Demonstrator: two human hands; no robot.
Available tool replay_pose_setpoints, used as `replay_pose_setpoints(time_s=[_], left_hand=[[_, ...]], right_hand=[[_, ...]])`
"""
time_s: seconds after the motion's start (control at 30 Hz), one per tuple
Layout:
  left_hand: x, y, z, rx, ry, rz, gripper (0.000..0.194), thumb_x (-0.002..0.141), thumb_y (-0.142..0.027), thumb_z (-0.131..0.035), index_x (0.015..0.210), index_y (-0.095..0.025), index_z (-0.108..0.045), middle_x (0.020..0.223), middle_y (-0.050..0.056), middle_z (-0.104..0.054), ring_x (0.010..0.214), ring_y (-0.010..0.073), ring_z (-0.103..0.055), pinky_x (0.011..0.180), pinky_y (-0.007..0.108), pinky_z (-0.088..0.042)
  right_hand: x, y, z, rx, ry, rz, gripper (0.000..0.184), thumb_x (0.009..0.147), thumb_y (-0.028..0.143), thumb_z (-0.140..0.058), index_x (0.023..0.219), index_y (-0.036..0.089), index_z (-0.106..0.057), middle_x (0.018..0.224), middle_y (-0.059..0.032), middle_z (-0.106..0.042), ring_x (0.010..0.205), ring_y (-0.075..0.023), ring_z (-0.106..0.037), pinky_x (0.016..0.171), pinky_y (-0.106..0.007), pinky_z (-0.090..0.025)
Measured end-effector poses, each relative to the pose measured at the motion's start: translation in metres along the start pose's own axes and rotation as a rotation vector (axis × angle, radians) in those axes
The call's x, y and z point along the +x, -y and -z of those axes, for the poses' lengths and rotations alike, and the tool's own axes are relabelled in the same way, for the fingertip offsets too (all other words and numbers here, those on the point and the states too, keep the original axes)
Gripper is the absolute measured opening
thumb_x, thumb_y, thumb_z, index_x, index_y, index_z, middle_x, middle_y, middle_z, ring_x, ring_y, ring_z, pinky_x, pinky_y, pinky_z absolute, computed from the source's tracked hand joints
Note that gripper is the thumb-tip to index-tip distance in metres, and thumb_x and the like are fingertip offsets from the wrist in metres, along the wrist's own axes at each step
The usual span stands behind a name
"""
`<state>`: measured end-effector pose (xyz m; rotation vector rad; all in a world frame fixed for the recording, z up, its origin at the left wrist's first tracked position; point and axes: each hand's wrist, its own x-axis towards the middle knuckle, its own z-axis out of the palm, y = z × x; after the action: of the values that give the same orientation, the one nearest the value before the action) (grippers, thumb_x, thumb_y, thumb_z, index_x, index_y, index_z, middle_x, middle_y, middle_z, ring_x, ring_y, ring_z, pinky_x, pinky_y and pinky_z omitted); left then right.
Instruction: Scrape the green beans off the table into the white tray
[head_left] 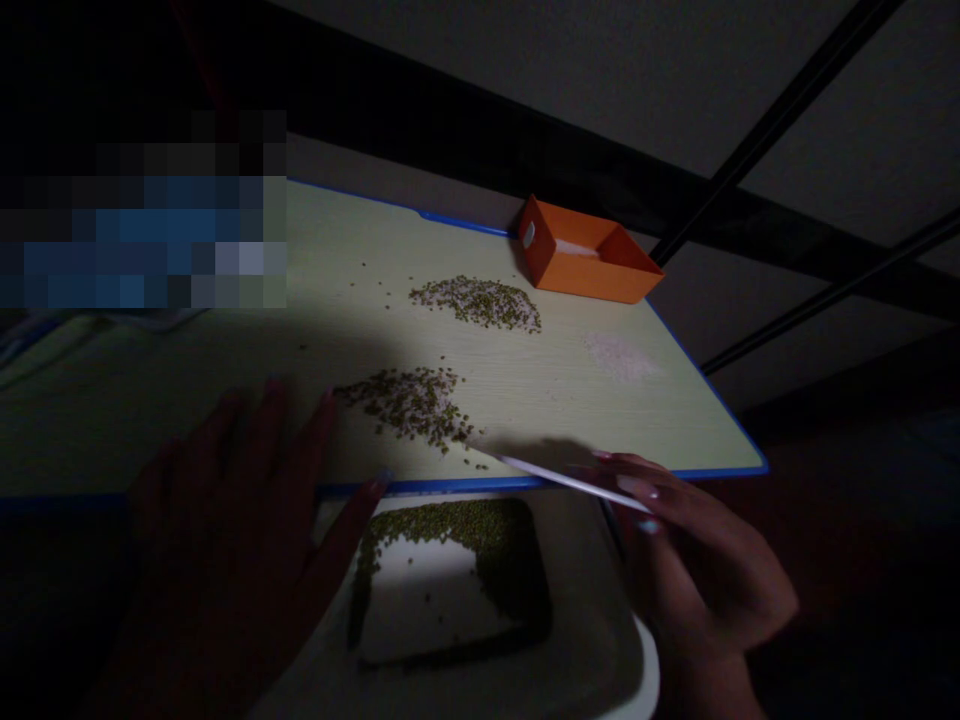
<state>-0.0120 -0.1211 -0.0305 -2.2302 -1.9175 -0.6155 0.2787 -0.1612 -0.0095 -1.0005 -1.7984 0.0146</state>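
Between the thumb and fingers of my right hand point(690, 540) is a thin white stick point(577, 483), its far tip at the near edge of a pile of green beans mixed with pale grains point(420, 405). My left hand point(247, 500) is spread, fingers apart, beside the left of that pile and over the table's front edge; it holds nothing. Farther back lies a second mixed pile point(480, 302). Below the table edge, between my hands, a white container point(641, 650) has green beans point(517, 560) lying along the sides of its bottom.
An orange box point(592, 275) with pale grains inside stands at the table's back right. Near it lies a small heap of pale grains point(619, 355). The pale tabletop point(525, 385) has a blue rim. A blurred-out patch covers the upper left, and the room is dim.
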Motion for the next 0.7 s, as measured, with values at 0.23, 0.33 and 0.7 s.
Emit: replay_pose_setpoints(time_s=[0.23, 0.33, 0.7], left_hand=[[0.001, 0.000, 0.002, 0.005, 0.009, 0.002, 0.064, 0.095, -0.050, -0.032, 0.150, -0.020, -0.043, 0.161, 0.021, -0.037, 0.151, 0.0462, -0.028, 0.117, 0.070, -0.026], [0.001, -0.001, 0.002, 0.010, 0.015, -0.002, 0.064, 0.095, -0.050, -0.030, 0.148, -0.017, -0.045, 0.160, 0.023, -0.038, 0.150, 0.0469, -0.029, 0.116, 0.070, -0.027], [0.000, -0.002, 0.002, -0.003, -0.001, -0.008, 0.063, 0.095, -0.049, -0.032, 0.150, -0.019, -0.042, 0.161, 0.022, -0.037, 0.151, 0.0458, -0.027, 0.117, 0.069, -0.025]], right_hand=[[0.009, 0.002, 0.002, 0.090, -0.031, 0.092, 0.050, 0.088, 0.000, -0.057, 0.130, 0.024, -0.068, 0.108, -0.0034, -0.081, 0.102, -0.0204, -0.078, 0.091, -0.040, -0.067], [0.009, 0.002, 0.002, 0.082, -0.035, 0.079, 0.048, 0.088, 0.001, -0.057, 0.128, 0.025, -0.069, 0.107, -0.0029, -0.081, 0.102, -0.0211, -0.078, 0.090, -0.041, -0.068], [0.014, 0.000, 0.004, 0.113, -0.005, 0.125, 0.047, 0.088, 0.002, -0.057, 0.128, 0.023, -0.069, 0.105, -0.0051, -0.082, 0.097, -0.0225, -0.079, 0.084, -0.042, -0.068]])
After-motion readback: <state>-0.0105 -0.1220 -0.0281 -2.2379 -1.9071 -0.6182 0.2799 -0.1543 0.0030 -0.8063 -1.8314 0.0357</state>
